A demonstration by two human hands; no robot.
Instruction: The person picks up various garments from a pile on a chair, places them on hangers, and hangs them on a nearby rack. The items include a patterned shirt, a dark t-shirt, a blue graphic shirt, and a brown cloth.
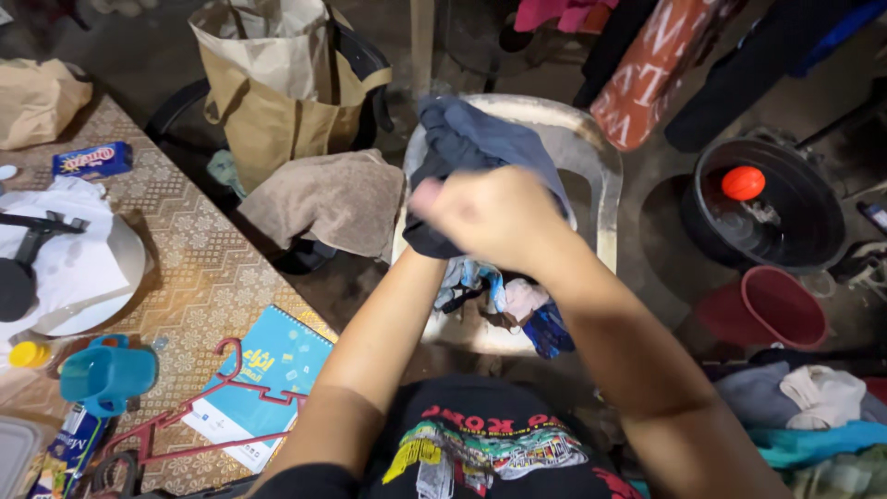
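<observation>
My right hand (504, 217) and left hand (427, 199), blurred, both clench dark blue garment (467, 139) above white plastic chair (591, 152); more clothes (504, 305) heaped on seat; red hanger (231, 388) on table (199, 268).

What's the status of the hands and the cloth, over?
Both hands bunched together, gripping dark blue cloth. Cloth held above white plastic chair. More clothes piled on the seat below.

A garment (471, 148) is held over a chair (591, 152) at centre, with clothes (504, 300) piled on its seat. A towel (328, 199) lies left of the chair, a bag (277, 92) farther back. A table (208, 268) stands left, bearing a notebook (263, 379), hanger (199, 407) and cup (106, 374). A basin (771, 208) and bucket (776, 310) are set right.
</observation>
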